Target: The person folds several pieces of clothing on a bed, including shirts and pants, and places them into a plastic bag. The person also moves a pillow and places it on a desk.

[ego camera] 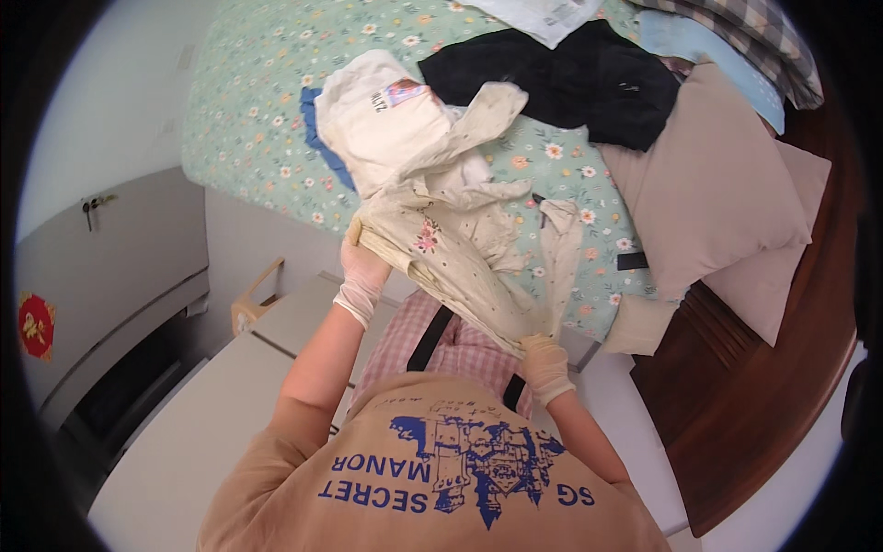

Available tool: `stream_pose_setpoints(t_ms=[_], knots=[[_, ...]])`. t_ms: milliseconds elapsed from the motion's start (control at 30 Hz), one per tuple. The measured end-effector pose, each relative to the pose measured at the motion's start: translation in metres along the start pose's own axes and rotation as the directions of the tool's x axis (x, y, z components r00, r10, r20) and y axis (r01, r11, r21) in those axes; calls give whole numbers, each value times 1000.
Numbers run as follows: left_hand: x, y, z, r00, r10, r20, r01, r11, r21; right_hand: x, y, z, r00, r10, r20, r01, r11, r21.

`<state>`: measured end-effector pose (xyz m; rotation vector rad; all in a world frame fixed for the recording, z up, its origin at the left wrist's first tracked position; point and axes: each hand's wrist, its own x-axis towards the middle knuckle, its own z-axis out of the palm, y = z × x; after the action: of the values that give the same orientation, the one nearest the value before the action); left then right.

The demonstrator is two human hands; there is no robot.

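Observation:
A cream long-sleeved shirt (462, 241) with small dark dots and a pink flower motif is stretched between my two gloved hands at the bed's near edge. My left hand (365, 261) grips one end of its edge. The other end is in my right hand (546, 362), held lower and closer to my body. The shirt's far part and sleeves lie on the bed. Beyond it is a white printed top (383, 131), partly covered by a cream sleeve, with blue cloth (324, 141) showing along its left side.
Black garment (552, 76) and a white plastic bag (541, 17) lie on the floral bedsheet (262, 103). Mauve pillows (731, 179) and a small beige cushion (640, 324) are at the right, beside dark wood (745, 414). A grey cabinet (124, 248) stands at the left.

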<state>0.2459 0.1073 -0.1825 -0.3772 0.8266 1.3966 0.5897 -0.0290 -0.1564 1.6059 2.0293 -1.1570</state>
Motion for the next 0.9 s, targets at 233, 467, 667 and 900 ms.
stream_pose_setpoints(t_ms=[233, 467, 667, 900], knots=[[-35, 58, -13, 999, -1, -43, 1, 1000, -14, 10, -28, -35, 975, 39, -219, -87, 974, -212], [-43, 104, 22, 961, -221, 166, 185, 961, 207, 49, -155, -130, 803, -318, -504, 397, 916, 55], [-53, 180, 92, 602, -586, 542, -218, 533, 818, 115, -362, -173, 591, -337, -733, 705, 657, 267], [-106, 406, 101, 851, 370, 373, -521, 685, 509, 129, -424, -184, 542, -231, -808, 655, 719, 234]])
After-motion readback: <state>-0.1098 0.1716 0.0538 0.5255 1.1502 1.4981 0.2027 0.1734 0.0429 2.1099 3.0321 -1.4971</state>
